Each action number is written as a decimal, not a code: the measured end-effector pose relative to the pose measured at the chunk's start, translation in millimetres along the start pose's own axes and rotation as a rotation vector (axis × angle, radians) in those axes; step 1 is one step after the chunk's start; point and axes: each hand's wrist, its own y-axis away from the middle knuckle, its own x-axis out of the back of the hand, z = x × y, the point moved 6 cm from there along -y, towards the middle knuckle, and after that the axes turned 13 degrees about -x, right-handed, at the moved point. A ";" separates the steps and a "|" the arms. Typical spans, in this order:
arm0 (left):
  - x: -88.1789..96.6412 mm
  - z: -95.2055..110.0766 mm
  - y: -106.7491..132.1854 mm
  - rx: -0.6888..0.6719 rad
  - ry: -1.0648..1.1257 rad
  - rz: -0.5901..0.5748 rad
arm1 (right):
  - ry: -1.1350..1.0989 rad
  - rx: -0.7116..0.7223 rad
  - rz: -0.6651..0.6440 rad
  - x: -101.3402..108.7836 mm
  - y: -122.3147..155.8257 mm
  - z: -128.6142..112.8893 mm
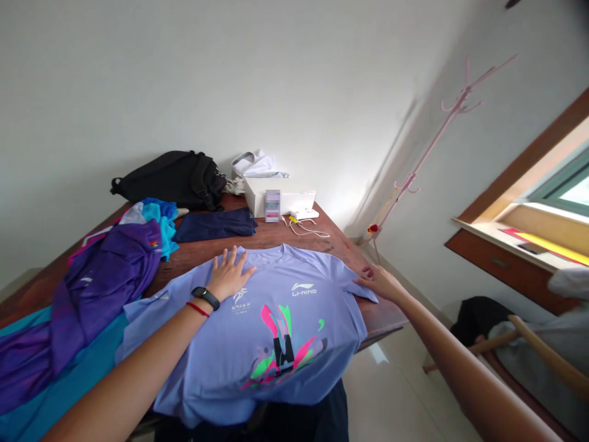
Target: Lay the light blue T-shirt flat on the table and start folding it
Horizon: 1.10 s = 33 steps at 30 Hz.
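A light purple T-shirt (276, 294) lies spread face up, its collar toward the wall and its lower hem hanging over the near table edge. White lettering and a pink, green and black print show on its front. My left hand (229, 273) rests flat near the collar, fingers spread. At the sleeve on the right, my right hand (378, 281) has its fingers closed on the fabric of the T-shirt. Left of the shirt lie a bunched dark purple garment (108, 264) and a turquoise cloth (83, 356), partly covered by it.
On the wooden table (317, 239), a folded navy garment (216, 224), a black backpack (170, 178), a white box (299, 199) and a white charger with a cable (304, 214) stand toward the wall. A pink coat rack (432, 147) is beyond the right edge; a wooden chair (543, 350) is lower right.
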 end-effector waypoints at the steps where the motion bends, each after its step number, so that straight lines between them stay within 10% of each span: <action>1: 2.1 3.4 -1.8 -0.008 0.004 -0.013 | 0.003 0.005 0.010 4.1 8.9 9.2; 15: 45.8 195.8 -36.5 -0.769 0.359 -0.152 | -0.219 0.032 -0.050 9.8 54.0 21.2; 20: 42.6 242.1 -79.2 -0.814 0.397 -0.130 | -0.522 -0.099 -0.015 13.1 61.9 22.1; 26: 24.5 298.5 -81.3 -0.711 0.325 -0.022 | -1.419 -0.379 -0.341 -3.3 64.7 19.1; 33: 0.5 316.4 -73.1 -0.579 0.234 0.035 | -1.571 -0.421 -0.534 -11.0 35.8 -4.3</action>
